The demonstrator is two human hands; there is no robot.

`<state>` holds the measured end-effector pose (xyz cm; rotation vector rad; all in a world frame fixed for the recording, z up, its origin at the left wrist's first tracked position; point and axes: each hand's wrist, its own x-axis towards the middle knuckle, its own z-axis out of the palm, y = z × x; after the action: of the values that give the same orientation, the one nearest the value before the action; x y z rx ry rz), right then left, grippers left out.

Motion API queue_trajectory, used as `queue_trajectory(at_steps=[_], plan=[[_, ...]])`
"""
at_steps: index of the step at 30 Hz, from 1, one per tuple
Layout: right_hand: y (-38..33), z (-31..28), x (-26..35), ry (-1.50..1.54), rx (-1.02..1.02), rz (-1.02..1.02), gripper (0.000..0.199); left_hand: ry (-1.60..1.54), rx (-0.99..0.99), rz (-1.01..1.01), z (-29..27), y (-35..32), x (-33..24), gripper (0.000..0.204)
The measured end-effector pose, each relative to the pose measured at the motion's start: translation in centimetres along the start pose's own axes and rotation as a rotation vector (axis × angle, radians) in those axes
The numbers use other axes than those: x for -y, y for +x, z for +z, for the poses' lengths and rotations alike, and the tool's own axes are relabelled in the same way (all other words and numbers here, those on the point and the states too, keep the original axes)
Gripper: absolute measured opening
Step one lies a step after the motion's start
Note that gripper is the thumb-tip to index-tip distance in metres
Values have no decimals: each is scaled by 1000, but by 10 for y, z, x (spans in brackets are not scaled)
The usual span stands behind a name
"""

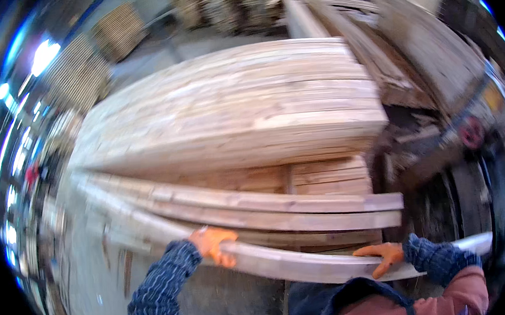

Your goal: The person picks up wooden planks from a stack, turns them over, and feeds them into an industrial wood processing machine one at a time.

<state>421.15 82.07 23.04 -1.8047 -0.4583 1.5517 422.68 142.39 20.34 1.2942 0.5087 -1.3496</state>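
Observation:
A long pale wooden plank (307,264) runs across in front of my body, from the far left to the right side. My left hand (213,245), in an orange glove, wraps around it left of the middle. Near its right end my right hand (386,257), gloved the same, grips it with thumb and fingers on opposite edges. Just beyond lie two more planks (303,208), side by side, their right ends nearly level. Behind them rises a tall stack of planks (231,100). Motion blurs part of the picture.
Dark machinery with a red handwheel (471,133) stands at the right. Rough boards (368,50) lie at the far right, beside a large upright panel (432,45). More timber stacks (77,73) stand at the far left on the grey floor (101,291).

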Motion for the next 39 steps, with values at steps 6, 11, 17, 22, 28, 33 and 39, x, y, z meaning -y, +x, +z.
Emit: queue_trajectory(at_steps=[6, 11, 17, 22, 28, 33, 39], plan=[[-47, 6, -31, -363, -160, -11, 113, 1585, -229, 182, 55, 12, -2, 103], [-74, 16, -106, -730, -475, -91, 112, 1892, -428, 372, 120, 78, 25, 99], [-113, 22, -186, -848, -738, -155, 116, 1762, -621, 577, 207, 117, 32, 50], [-161, 20, -242, -842, -872, -202, 115, 1785, -745, 669, 293, 104, 18, 57], [-225, 19, -299, -937, -1271, 81, 117, 1728, -904, 713, 409, 141, -11, 69], [-221, 36, -299, -872, -1297, 9, 113, 1591, -821, 655, 501, 189, -30, 96], [-175, 50, -276, -902, -1141, -138, 113, 1407, -607, 976, 560, 225, -36, 90]])
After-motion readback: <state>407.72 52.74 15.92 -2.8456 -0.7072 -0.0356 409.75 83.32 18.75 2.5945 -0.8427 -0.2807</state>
